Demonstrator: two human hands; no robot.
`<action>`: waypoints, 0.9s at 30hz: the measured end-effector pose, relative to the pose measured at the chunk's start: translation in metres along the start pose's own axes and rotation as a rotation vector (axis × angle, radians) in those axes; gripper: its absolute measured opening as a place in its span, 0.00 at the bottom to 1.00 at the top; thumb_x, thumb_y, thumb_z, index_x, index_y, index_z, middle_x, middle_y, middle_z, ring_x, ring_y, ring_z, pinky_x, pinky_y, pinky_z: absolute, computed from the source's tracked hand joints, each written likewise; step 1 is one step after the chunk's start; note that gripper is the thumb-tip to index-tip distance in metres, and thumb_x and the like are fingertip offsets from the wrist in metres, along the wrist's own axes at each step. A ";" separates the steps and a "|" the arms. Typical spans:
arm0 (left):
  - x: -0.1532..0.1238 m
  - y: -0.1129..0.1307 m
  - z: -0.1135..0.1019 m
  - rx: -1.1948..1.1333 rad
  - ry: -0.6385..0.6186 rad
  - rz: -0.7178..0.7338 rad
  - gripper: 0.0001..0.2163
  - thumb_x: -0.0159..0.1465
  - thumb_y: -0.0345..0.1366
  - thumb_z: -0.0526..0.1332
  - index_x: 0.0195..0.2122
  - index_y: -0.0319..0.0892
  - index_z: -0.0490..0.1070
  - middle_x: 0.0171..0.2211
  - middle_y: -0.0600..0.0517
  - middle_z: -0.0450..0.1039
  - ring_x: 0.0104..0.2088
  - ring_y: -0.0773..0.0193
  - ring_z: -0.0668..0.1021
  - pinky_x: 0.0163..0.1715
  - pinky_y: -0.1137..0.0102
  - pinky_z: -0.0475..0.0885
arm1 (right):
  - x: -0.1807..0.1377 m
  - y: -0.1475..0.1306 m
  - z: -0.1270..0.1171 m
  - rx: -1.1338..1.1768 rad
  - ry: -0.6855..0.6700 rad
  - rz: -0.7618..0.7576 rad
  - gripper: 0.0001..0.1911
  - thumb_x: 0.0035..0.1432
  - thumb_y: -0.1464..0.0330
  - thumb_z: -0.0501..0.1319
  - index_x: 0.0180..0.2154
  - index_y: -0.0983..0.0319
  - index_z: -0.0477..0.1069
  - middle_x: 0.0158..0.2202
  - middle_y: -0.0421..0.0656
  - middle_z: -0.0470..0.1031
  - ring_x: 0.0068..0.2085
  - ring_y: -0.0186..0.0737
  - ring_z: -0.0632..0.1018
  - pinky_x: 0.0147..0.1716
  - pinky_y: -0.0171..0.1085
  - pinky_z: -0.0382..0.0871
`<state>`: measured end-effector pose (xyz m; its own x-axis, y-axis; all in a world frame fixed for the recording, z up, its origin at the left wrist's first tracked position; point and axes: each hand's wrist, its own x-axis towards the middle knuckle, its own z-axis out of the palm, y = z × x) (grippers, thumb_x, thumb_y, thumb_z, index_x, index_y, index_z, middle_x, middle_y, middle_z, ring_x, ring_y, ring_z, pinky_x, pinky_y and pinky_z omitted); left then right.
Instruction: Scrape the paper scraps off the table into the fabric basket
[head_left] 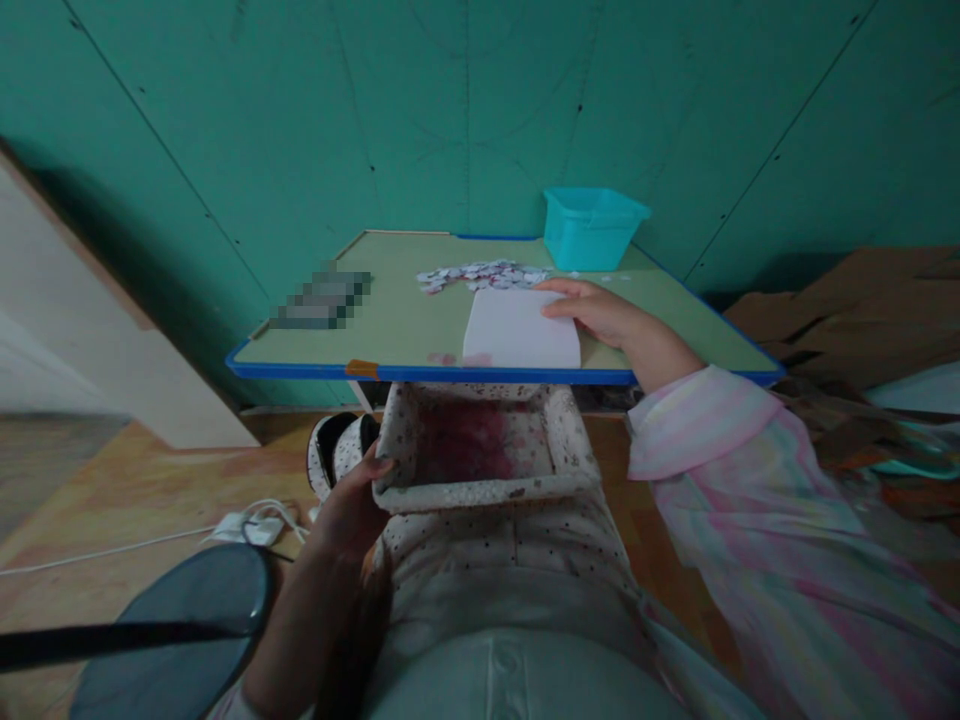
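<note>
Pale green table (405, 330) with blue edging, long front edge nearest the wearer. Right hand (600, 312), in a pastel striped sleeve, grasps a flat white rectangular sheet (517, 335) at its far right corner, thumb on top; the fingers beneath are partly hidden. Sheet lies right of the middle of the table's front edge, its near side just beside the blue edging. Touching or nearly touching its far side: a loose heap of small, flat whitish pieces (487, 272), strung out toward the table's back edge. Turquoise plastic bin (592, 235) stands upright at the back right corner. Object by the left edge is pixelated, unreadable. Below the front edge, left hand (356, 510) clasps the left rim of a speckled white rectangular basket (487, 495), thumb over the rim; reddish colouring inside.
</note>
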<state>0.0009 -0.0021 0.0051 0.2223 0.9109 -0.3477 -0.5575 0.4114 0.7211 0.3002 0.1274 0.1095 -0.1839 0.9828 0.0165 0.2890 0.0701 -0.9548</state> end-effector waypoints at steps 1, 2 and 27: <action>0.000 0.000 0.001 0.002 -0.002 0.000 0.13 0.46 0.30 0.60 0.35 0.41 0.71 0.28 0.51 0.78 0.27 0.59 0.78 0.25 0.69 0.72 | 0.000 0.000 0.000 0.003 -0.006 0.000 0.17 0.45 0.74 0.60 0.40 0.58 0.70 0.34 0.38 0.75 0.31 0.34 0.74 0.32 0.36 0.69; 0.000 0.000 0.001 0.005 -0.003 -0.001 0.14 0.46 0.30 0.60 0.35 0.41 0.71 0.28 0.51 0.78 0.28 0.59 0.78 0.25 0.68 0.72 | 0.000 0.001 -0.001 0.003 -0.012 -0.002 0.17 0.45 0.74 0.60 0.41 0.58 0.69 0.34 0.39 0.75 0.30 0.34 0.74 0.32 0.35 0.69; 0.001 -0.004 -0.006 0.024 -0.044 -0.008 0.10 0.47 0.31 0.59 0.32 0.40 0.72 0.22 0.53 0.76 0.20 0.63 0.75 0.20 0.70 0.70 | -0.003 0.000 0.000 0.101 -0.155 -0.093 0.22 0.46 0.72 0.61 0.46 0.59 0.66 0.38 0.40 0.74 0.34 0.35 0.75 0.34 0.37 0.71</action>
<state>-0.0015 -0.0028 -0.0015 0.2622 0.9079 -0.3271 -0.5360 0.4188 0.7330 0.3010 0.1247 0.1096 -0.3500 0.9343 0.0677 0.1697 0.1343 -0.9763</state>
